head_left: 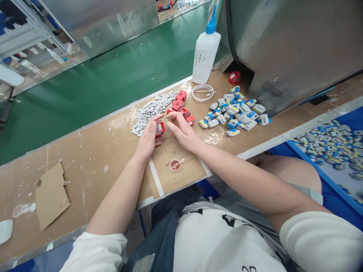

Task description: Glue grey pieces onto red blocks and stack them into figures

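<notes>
My left hand (148, 139) is closed around a small red and grey plastic part (160, 128), thumb on its near side. Just to the right, my right hand (183, 130) has its fingers apart and bent toward that part, with a gap between; nothing shows in it. Beyond the hands sit several red plastic parts (177, 105) in a loose row. A heap of small grey pieces (153, 109) spreads to their left. Nearer my body, a little round dish (175, 165) with reddish contents has a thin white stick lying across it.
A white bottle with a blue nozzle (206, 56) stands behind a roll of tape (202, 97). Blue, yellow and grey parts (235, 111) are piled at right; more fill a blue bin (326, 173). Torn cardboard (52, 196) lies left. A green conveyor belt (113, 71) runs behind the bench.
</notes>
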### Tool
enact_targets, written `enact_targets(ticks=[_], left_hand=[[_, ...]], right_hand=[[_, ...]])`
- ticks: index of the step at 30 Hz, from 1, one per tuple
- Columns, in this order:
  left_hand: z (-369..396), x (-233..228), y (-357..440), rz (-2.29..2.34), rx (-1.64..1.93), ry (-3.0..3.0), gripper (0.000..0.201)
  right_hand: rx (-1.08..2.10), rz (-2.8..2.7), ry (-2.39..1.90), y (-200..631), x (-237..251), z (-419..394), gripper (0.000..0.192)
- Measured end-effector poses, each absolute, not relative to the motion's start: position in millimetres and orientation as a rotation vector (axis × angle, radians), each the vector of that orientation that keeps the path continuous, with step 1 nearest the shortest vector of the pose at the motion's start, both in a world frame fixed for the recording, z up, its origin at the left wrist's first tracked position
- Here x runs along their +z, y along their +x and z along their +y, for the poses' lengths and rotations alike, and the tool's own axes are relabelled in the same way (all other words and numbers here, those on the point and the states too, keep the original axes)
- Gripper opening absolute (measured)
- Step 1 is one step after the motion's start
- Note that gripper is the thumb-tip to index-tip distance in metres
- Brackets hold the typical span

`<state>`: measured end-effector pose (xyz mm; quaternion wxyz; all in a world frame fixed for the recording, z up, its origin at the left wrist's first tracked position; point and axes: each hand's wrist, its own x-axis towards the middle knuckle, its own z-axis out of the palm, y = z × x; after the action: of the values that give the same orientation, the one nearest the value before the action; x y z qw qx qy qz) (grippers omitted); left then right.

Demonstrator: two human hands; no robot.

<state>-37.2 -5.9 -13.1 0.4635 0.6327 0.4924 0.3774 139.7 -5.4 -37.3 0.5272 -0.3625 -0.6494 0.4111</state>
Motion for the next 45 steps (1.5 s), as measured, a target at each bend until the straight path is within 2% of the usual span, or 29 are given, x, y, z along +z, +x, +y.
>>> enact_targets(ticks=[3, 8, 15, 21, 25, 32, 45], left_hand=[[-5, -9, -40, 1.1, 0.919, 1.289, 0.06], [-5, -9, -41, 1.08, 0.949, 1.199, 0.052], [-3, -7, -38, 1.207, 0.924, 1.258, 0.046], [-10, -12, -39, 1.245, 0.869, 1.454, 0.023], [-15, -11, -44, 1.262, 0.862, 1.74, 0.026], [-18, 1, -46, 1.277, 0.723, 1.949, 0.019], [-14, -5, -54, 1.158, 0.691, 2.046, 0.026]], right_hand=[[0.914, -1.704, -0.866, 145, -35, -5, 0.042], [0.943, -1.879, -0.851, 146, -33, -10, 0.045], [1.171, -1.652, -0.878, 140, -49, 0, 0.036], [1.176, -1.608, -0.905, 139, -50, 0, 0.035], [1.039, -1.778, -0.929, 143, -43, -5, 0.049], [0.917, -1.948, -0.871, 149, -35, -8, 0.053], [0.834, -2.053, -0.857, 149, -39, -7, 0.053]])
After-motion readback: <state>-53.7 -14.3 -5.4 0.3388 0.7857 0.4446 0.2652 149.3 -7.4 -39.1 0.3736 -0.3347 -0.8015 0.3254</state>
